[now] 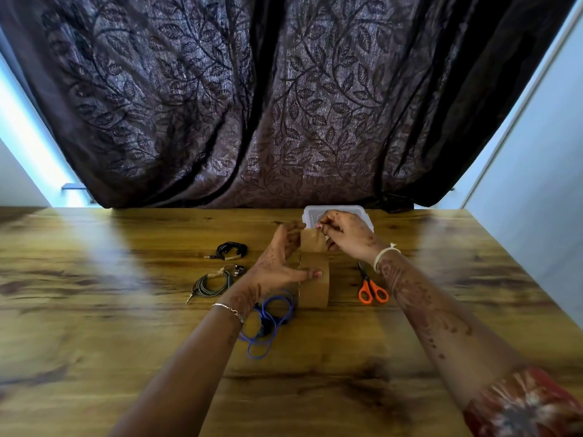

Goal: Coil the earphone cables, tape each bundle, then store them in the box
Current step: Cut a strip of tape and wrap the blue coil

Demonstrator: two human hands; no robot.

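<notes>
Blue earphone cable (271,326) lies loosely coiled on wooden table (126,342), partly under the left wrist. Just beyond it, left hand (277,266) grips upright brown tape roll (315,288); right hand (345,234) pinches its strip (312,244), drawn upward. Taped black bundle (232,250) and green bundle (214,283) lie left. Orange scissors (372,290) right; clear box (334,210) behind hands.

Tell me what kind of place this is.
Probably a room in a home: a wooden table set against a dark leaf-patterned curtain, with pale walls on both sides.
</notes>
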